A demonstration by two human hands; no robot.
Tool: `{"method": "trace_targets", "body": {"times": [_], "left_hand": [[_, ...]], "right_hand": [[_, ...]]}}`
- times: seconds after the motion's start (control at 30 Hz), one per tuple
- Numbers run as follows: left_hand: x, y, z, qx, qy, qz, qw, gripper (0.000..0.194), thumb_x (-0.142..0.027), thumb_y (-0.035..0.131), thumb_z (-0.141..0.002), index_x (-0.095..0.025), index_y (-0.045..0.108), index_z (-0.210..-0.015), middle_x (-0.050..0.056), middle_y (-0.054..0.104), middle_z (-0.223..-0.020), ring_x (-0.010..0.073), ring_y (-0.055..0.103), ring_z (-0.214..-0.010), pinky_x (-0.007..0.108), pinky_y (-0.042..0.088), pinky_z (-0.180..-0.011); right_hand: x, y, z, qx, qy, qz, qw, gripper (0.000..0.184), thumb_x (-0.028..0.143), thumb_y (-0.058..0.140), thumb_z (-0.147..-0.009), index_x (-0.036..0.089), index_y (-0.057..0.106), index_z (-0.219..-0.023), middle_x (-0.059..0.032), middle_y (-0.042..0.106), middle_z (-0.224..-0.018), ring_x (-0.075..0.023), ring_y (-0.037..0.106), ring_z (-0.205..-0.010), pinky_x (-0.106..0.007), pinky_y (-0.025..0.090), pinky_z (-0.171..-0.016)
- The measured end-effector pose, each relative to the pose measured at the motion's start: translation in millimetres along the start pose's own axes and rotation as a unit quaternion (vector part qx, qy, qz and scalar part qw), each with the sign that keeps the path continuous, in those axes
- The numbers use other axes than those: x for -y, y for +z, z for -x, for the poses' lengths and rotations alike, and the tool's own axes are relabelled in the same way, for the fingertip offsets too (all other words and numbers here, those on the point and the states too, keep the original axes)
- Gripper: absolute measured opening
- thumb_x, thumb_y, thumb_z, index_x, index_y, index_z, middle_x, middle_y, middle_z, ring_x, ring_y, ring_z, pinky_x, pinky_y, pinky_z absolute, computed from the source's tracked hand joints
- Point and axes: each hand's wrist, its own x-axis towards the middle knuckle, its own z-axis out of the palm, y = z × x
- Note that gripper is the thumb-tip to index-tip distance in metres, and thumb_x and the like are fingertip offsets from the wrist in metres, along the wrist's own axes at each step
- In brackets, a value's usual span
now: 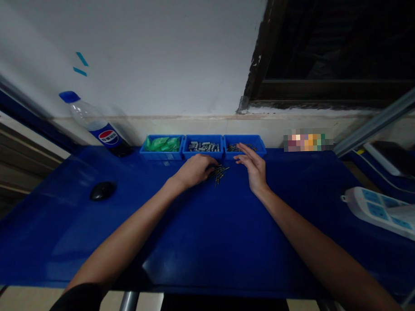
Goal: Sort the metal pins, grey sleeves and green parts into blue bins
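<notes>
A small pile of thin, dark metal pieces, like pins or screws (219, 174), lies on the blue table (210, 237). At the pile's left edge is my left hand (197, 169), its fingers curled downward and together; what they hold, if anything, is hidden. My right hand (255, 168) is raised to the right of the pile, fingers stretched and apart, with nothing in it. Just beyond its fingertips stands a blue bin (261, 147) with more of the thin, dark pieces. The middle blue bin (203, 155) holds short silvery cylinders.
A third blue bin (161, 155) holds green plastic bags. A Pepsi bottle (104, 132) stands behind a black computer mouse (102, 191) on the left. At right lies a white compartment box (379, 208). The wall (156, 62) borders the table's back.
</notes>
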Motion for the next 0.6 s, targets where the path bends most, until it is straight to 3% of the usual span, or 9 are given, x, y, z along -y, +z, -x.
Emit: {"method": "trace_targets", "body": {"times": [0.27, 0.6], "left_hand": [[-10.6, 6.5, -0.5, 0.012, 0.017, -0.065, 0.998, 0.043, -0.001, 0.052, -0.092, -0.018, 0.074, -0.125, 0.011, 0.076, -0.119, 0.0238, 0.071, -0.113, 0.037, 0.057, -0.1], [-11.3, 4.3, 0.2, 0.037, -0.049, -0.094, 0.994, 0.032, -0.009, 0.052, -0.095, -0.017, 0.076, -0.115, 0.014, 0.076, -0.107, 0.0244, 0.074, -0.099, 0.034, 0.056, -0.087]], "right_hand": [[-0.4, -0.1, -0.1, -0.018, -0.003, 0.037, 0.999, 0.031, 0.03, 0.067, -0.085, 0.026, 0.078, -0.114, -0.0086, 0.077, -0.123, -0.0195, 0.073, -0.083, -0.036, 0.057, -0.072], [7.6, 3.0, 3.9, 0.006, -0.011, 0.043, 0.999, 0.016, 0.03, 0.068, -0.084, 0.023, 0.078, -0.095, -0.0048, 0.079, -0.094, -0.0167, 0.068, -0.068, -0.033, 0.052, -0.065]]}}
